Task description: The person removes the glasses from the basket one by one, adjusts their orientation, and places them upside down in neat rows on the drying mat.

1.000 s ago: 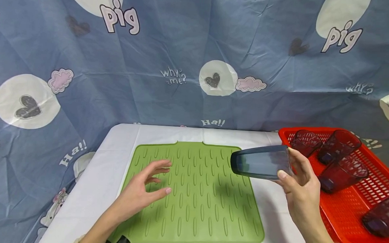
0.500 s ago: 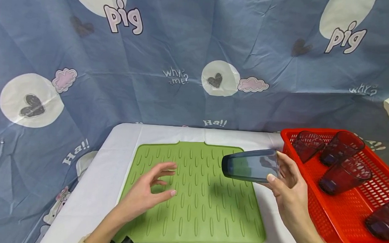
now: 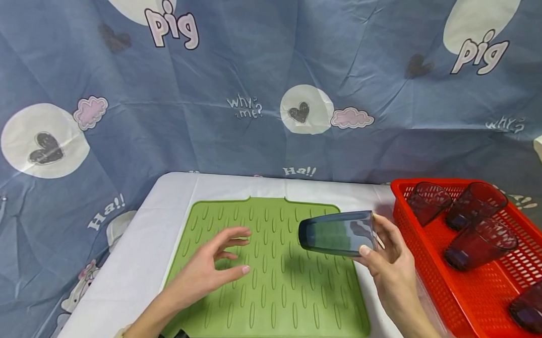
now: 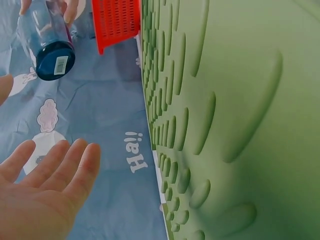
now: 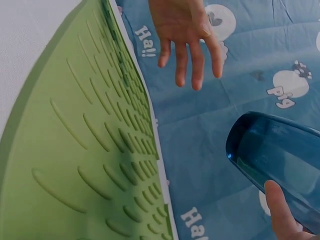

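Observation:
A blue-tinted drinking glass (image 3: 334, 233) lies sideways in the air above the right part of a green ribbed mat (image 3: 265, 310), its dark base toward the left. My right hand (image 3: 391, 267) holds it near the rim, thumb in front and fingers behind. Across from it, my left hand (image 3: 212, 267) hovers over the mat's left side, fingers apart and holding nothing. In the left wrist view the glass (image 4: 47, 42) shows a white label on its base. The right wrist view has the glass (image 5: 280, 155) with one of my fingertips against its side.
A red plastic basket (image 3: 462, 311) stands at the right of the white-covered table (image 3: 107, 283). Several tinted glasses (image 3: 481, 241) lie or lean inside it. Behind the table hangs a blue printed cloth (image 3: 240, 46).
My right hand has carried the glass leftward and slightly down, away from the basket and farther over the mat. My left hand has shifted a little to the right, still holding nothing.

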Motion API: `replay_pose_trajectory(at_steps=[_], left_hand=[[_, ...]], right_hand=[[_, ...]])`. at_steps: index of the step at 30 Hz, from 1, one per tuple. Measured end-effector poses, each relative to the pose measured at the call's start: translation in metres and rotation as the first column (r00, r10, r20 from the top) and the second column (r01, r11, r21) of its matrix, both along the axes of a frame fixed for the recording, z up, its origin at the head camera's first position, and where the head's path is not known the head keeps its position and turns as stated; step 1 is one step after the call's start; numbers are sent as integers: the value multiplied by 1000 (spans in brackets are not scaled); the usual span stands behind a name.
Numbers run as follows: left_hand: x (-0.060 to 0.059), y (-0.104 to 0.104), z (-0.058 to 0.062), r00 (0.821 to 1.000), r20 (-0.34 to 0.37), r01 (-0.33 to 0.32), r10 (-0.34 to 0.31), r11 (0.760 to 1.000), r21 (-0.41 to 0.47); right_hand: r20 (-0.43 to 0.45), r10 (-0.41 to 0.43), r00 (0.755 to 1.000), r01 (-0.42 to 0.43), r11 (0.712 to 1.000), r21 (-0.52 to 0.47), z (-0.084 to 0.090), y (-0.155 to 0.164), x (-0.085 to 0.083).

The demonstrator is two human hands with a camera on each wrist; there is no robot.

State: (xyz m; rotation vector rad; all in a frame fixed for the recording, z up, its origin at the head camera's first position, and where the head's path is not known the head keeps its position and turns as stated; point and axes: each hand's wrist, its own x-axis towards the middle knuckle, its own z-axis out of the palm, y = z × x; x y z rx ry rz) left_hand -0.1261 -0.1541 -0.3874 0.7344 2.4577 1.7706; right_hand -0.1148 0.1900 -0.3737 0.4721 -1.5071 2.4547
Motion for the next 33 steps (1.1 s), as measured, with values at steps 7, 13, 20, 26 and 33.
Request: replay_pose_trajectory(at_steps=[7, 13, 20, 26, 33], left_hand=[[0, 3, -1, 1000, 12, 17, -17, 1000, 18], [2, 4, -1, 1000, 24, 13, -14, 1000, 24], [2, 7, -1, 997, 63, 31, -35, 998, 62], [3, 10, 0, 994, 86, 57, -64, 995, 83], [4, 13, 0, 991, 93, 92, -102, 990, 105]], right_hand=[[12, 17, 1000, -17, 1000, -7, -2, -5, 1], [14, 38, 999, -38, 999, 18, -5, -10, 3], [-3, 72, 997, -72, 997, 8, -9, -16, 5], [-17, 110, 994, -109, 994, 18, -13, -20, 6], [33, 125, 992, -127, 991, 40, -15, -24, 10]])
